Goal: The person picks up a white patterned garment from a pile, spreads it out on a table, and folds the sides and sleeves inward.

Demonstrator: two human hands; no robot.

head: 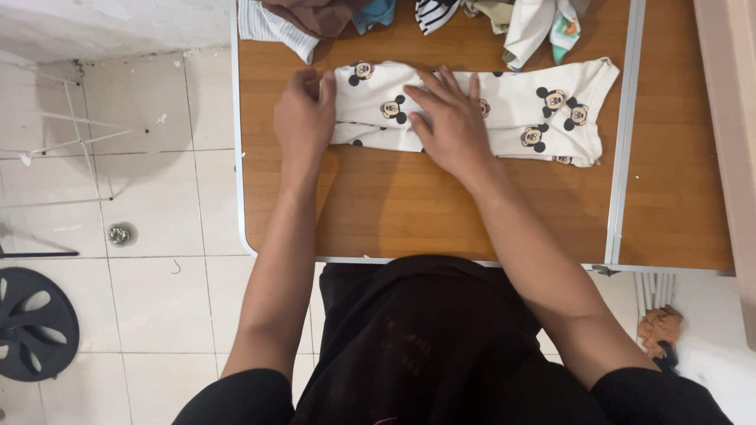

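Note:
A small white garment point(543, 110) printed with black cartoon mouse heads lies folded into a long strip across the wooden table point(394, 205). My left hand point(303, 118) grips the garment's left end, fingers curled over the cloth. My right hand point(449, 118) lies flat on the middle of the strip with its fingers spread, pressing it down.
A pile of other clothes point(409, 16), striped, brown, blue and white, sits along the table's far edge. A metal seam point(626, 134) divides the tabletop at the right. White floor tiles, a drain point(121, 234), a black fan base point(35, 323) and a white wire rack point(71, 134) lie to the left.

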